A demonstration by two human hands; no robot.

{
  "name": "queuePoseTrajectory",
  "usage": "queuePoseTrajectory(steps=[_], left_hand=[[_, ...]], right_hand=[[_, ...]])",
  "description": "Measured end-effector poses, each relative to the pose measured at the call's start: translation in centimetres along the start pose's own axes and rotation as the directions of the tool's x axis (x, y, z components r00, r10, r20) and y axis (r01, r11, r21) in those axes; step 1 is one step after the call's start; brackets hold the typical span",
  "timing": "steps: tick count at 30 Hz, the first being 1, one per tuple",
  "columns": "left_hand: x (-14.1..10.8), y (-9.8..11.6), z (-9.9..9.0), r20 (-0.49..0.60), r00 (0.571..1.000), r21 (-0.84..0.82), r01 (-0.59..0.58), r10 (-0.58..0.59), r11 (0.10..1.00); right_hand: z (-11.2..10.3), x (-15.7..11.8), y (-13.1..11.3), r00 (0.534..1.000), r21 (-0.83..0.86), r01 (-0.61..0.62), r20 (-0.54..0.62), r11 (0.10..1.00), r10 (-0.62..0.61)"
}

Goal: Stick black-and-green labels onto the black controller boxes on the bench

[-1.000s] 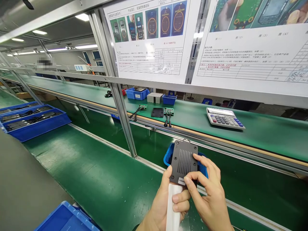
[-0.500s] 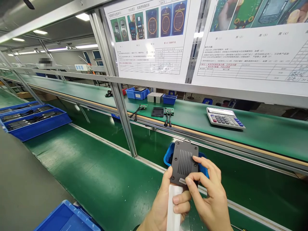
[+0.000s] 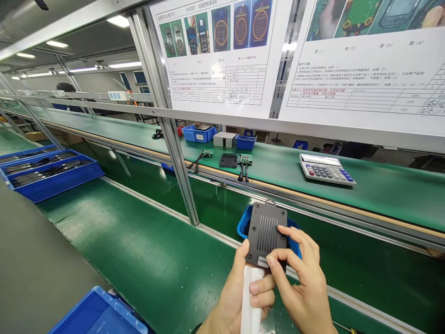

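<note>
My left hand (image 3: pixel 231 292) is closed round a dark grey controller case (image 3: pixel 266 232), its thumb along the left edge. A white strip (image 3: pixel 251 297), perhaps label backing paper, runs down under its curled fingers. The case has a row of vertical slots, screws near its edges and a small loop at its top. Low on the case lies a small white label (image 3: pixel 262 262) printed with "1000" and more that is covered. My right hand (image 3: pixel 302 278) pinches thumb and index finger together at the label's right end; another fingertip touches the slotted face.
Behind the case stands a blue basket (image 3: pixel 244 225). Across the gap, a raised green bench (image 3: pixel 278 169) bears a calculator (image 3: pixel 327 169), circuit boards with leads (image 3: pixel 245 160) and blue bins (image 3: pixel 199 134). A metal post (image 3: pixel 179 171) rises left; blue trays (image 3: pixel 59 181) with cables lie farther left.
The right fingertips have shifted very slightly at the label, and the case is tilted a touch differently. Both hands keep nearly the same place.
</note>
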State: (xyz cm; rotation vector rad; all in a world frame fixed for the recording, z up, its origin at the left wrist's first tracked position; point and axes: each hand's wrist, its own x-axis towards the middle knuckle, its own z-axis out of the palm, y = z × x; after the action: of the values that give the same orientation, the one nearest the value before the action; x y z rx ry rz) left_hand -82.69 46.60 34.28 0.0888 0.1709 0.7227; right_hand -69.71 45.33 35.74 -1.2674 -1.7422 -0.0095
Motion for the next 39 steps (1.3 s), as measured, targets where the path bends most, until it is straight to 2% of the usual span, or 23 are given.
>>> queuePoseTrajectory(steps=[6, 9, 13, 21, 27, 35, 39], left_hand=[[-0.12, 0.01, 0.34, -0.034, 0.999, 0.002, 0.011, -0.011, 1.000], [-0.16, 0.06, 0.39, -0.051, 0.999, -0.006, 0.016, -0.017, 1.000], [-0.15, 0.16, 0.28, -0.015, 1.000, -0.036, 0.015, -0.015, 0.999], [-0.14, 0.10, 0.18, 0.009, 1.000, -0.078, 0.019, -0.018, 0.997], [-0.13, 0.19, 0.20, 0.062, 0.998, -0.041, 0.015, -0.013, 0.999], [-0.04, 0.16, -0.43, 0.040, 0.998, -0.025, 0.038, -0.037, 0.999], [-0.04, 0.10, -0.26, 0.064, 0.998, -0.045, 0.018, -0.015, 0.999]], right_hand=[[-0.15, 0.03, -0.16, 1.000, 0.012, 0.018, -0.001, 1.000, -0.018], [-0.31, 0.13, -0.24, 0.999, 0.064, -0.031, 0.034, 0.997, 0.029], [-0.46, 0.43, -0.39, 0.989, 0.130, -0.133, 0.084, 0.983, 0.123], [-0.63, 0.65, -0.71, 0.980, 0.105, -0.166, 0.129, 0.980, 0.153], [-0.52, 0.66, -0.55, 0.983, 0.122, -0.151, 0.127, 0.981, 0.136], [-0.56, 0.51, -0.66, 0.988, 0.093, -0.125, 0.107, 0.988, 0.115], [-0.52, 0.46, -0.63, 0.989, 0.090, -0.115, 0.102, 0.989, 0.105]])
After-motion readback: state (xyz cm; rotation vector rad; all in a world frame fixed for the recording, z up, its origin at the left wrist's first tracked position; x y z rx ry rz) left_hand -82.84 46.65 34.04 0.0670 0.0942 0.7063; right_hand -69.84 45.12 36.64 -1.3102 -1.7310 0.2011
